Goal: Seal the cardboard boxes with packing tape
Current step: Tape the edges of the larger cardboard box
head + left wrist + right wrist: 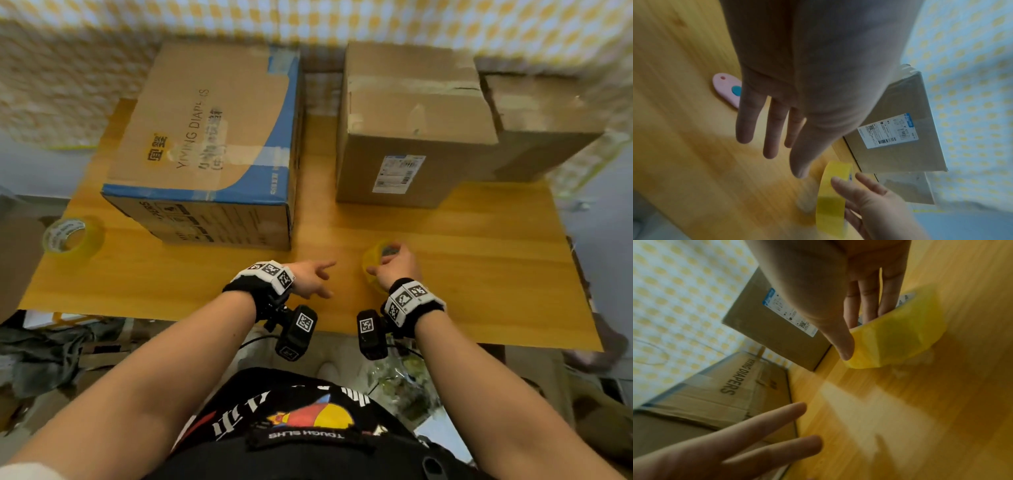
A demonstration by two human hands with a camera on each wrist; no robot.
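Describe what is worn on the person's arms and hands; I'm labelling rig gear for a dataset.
Both forearms are bare, no sleeves. Each wrist carries a black band with white blocks printed with black square markers. A black camera unit bearing a similar marker hangs under each. The left hand and right hand wear no gloves.

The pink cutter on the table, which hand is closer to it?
Left. The left hand hovers open right over the pink cutter, hiding part of it. The right hand is farther off, holding the yellow tape roll.
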